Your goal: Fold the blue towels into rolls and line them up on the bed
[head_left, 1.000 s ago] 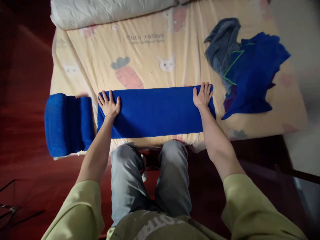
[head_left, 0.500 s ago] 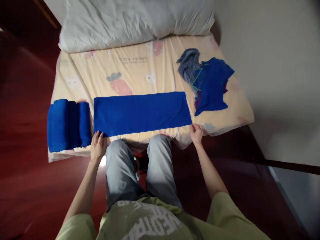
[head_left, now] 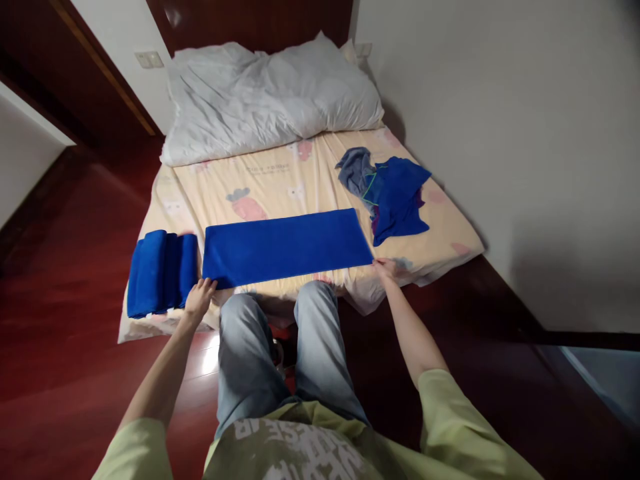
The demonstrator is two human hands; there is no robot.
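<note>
A long blue towel [head_left: 287, 248] lies spread out flat along the near edge of the bed. My left hand [head_left: 201, 297] is closed on its near left corner, fingertips over the fabric. At the near right corner, my right hand [head_left: 385, 267] pinches the edge between thumb and fingers. Just left of the flat towel sits a stack of folded blue towels [head_left: 163, 273], close to my left hand. Beyond my right hand is a loose heap of crumpled blue cloths [head_left: 400, 200], with a grey cloth [head_left: 356, 172] at its far left side.
The bed [head_left: 200, 190] has a pale yellow sheet printed with carrots and rabbits. A bulky white quilt [head_left: 275, 97] lies across its far end, before a dark headboard [head_left: 260, 23]. A grey wall [head_left: 500, 133] runs along the right. My knees are at the bed's near edge.
My view has tilted up, so more of the quilt, headboard and wall shows. Both hands stay at the towel's near corners; the left fingers now overlap its corner more. The towel remains flat.
</note>
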